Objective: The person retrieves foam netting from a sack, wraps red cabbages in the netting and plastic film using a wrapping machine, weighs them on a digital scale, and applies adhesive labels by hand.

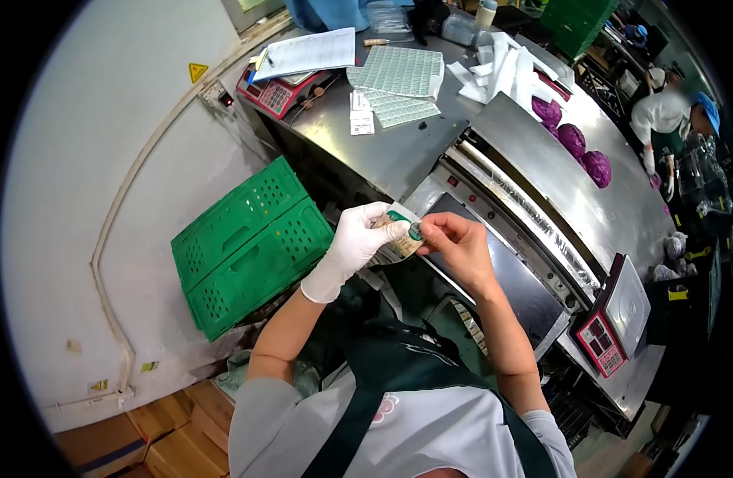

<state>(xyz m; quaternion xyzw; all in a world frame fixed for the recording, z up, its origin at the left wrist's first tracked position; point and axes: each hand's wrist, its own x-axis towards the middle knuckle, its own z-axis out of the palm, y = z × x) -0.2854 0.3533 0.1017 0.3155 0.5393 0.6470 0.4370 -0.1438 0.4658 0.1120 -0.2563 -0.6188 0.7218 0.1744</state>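
Observation:
My left hand [357, 241], in a white glove, pinches a small printed packet or label roll [400, 233] with green and tan markings; which of the two it is I cannot tell. My bare right hand [459, 245] grips the same item's right edge between thumb and forefinger. Both hands are close together in front of my apron, just left of the wrapping machine [506, 267] with its dark plate. Left of my gloved hand stands a green plastic crate [251, 247].
Beyond lies a steel table [326, 135] with a red scale [275, 94], clipboard [306, 54], label sheets [398, 72] and purple cabbages [572, 141]. Another red scale [613, 327] sits at right. A co-worker [665, 119] stands at far right. Cardboard boxes [183, 454] lie lower left.

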